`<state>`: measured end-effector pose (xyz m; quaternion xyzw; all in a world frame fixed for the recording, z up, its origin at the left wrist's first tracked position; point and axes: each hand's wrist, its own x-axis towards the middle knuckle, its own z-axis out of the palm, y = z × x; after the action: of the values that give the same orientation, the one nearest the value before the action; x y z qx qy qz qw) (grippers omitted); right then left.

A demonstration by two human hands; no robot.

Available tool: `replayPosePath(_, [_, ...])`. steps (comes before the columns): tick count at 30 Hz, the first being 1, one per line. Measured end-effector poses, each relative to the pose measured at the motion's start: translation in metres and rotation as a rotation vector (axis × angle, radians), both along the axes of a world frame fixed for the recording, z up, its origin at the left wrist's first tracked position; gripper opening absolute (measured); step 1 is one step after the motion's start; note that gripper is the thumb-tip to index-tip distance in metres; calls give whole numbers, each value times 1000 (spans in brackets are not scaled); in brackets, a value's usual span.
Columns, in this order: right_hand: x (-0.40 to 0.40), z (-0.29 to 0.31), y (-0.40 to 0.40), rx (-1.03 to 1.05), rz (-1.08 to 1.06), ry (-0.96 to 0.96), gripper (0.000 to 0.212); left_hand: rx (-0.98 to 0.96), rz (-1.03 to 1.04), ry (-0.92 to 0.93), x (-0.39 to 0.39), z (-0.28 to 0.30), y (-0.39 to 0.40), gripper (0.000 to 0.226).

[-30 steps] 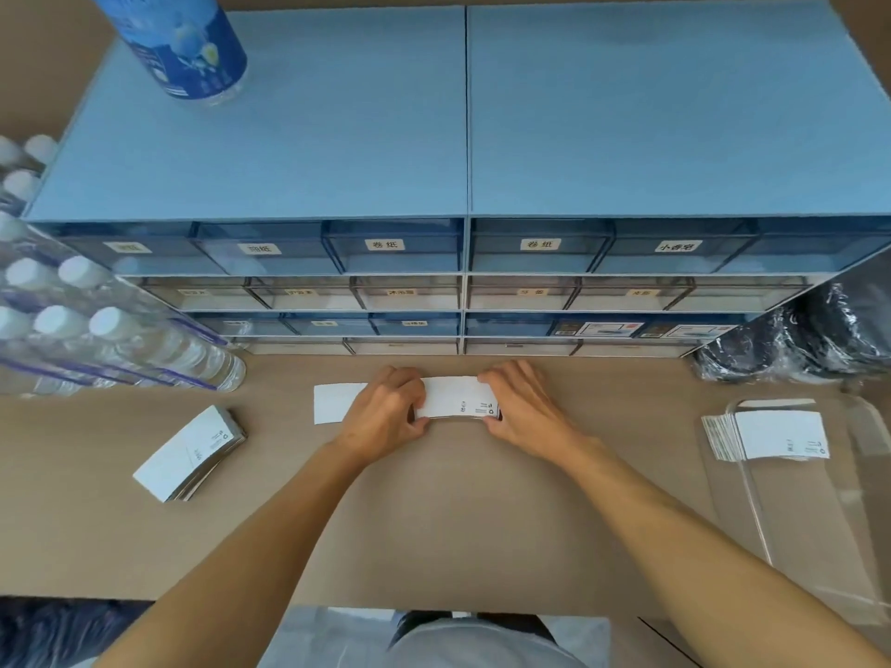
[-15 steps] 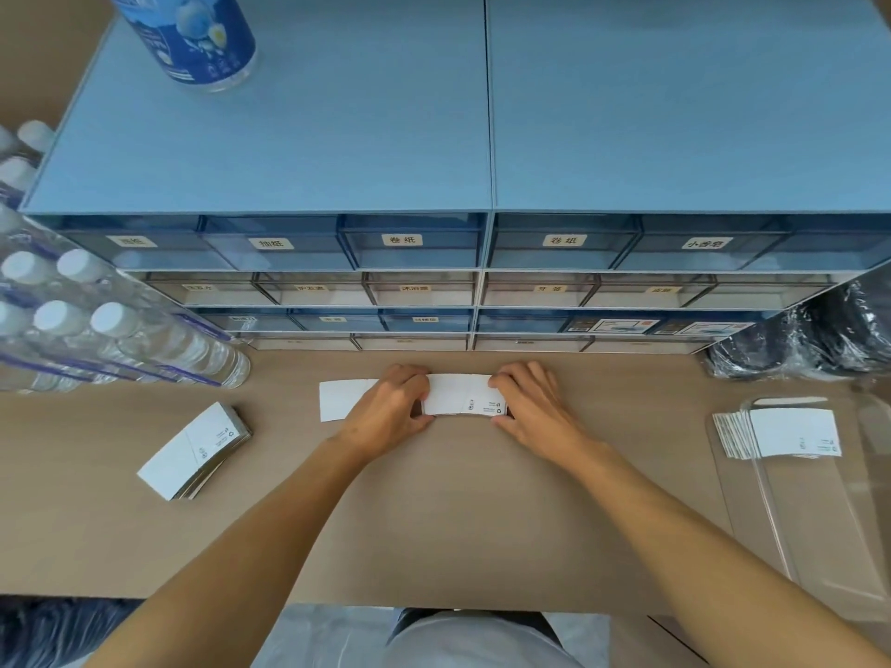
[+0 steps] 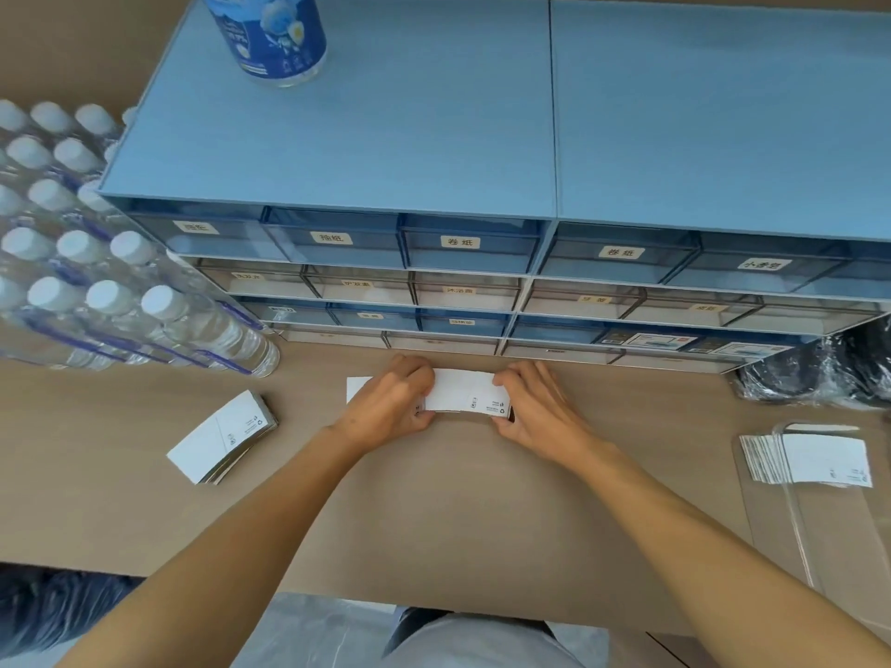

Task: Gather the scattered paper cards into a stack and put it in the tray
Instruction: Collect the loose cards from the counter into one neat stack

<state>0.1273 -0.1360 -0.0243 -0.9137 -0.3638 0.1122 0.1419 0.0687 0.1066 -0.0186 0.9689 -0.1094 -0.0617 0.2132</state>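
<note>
A stack of white paper cards (image 3: 463,390) lies on the brown table just in front of the drawer unit. My left hand (image 3: 390,402) grips its left end and my right hand (image 3: 535,409) grips its right end, fingers curled over the edges. A white card edge (image 3: 357,388) pokes out to the left of my left hand. Another card stack (image 3: 224,436) lies slanted on the table at the left. The clear plastic tray (image 3: 819,537) sits at the right edge, with a fanned stack of cards (image 3: 810,459) in its far end.
A blue multi-drawer cabinet (image 3: 434,253) stands close behind my hands, with a blue bottle (image 3: 270,33) on top. A shrink-wrapped pack of water bottles (image 3: 96,282) lies at the left. Black items in plastic bags (image 3: 819,373) sit at the right.
Both hands have stayed on the central stack and pressed its ends a little closer together. The view has shifted, so everything sits further right in the frame.
</note>
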Motion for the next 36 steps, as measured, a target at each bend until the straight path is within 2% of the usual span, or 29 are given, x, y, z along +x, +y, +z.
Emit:
replayPosePath(4, [-4, 2, 44, 38, 60, 28, 47, -25, 78, 19, -18, 6, 39, 30])
replayPosePath(9, [-10, -2, 86, 20, 121, 16, 45, 35, 204, 69, -38, 6, 76, 45])
replayPosePath(16, [-16, -10, 106, -57, 143, 11, 46, 63, 201, 81, -41, -3, 93, 44])
replayPosePath(26, [-23, -10, 109, -106, 110, 13, 48, 0, 171, 152, -38, -19, 98, 50])
replayPosePath(36, [-27, -9, 109, -130, 90, 26, 43, 27, 142, 110, -38, -21, 92, 47])
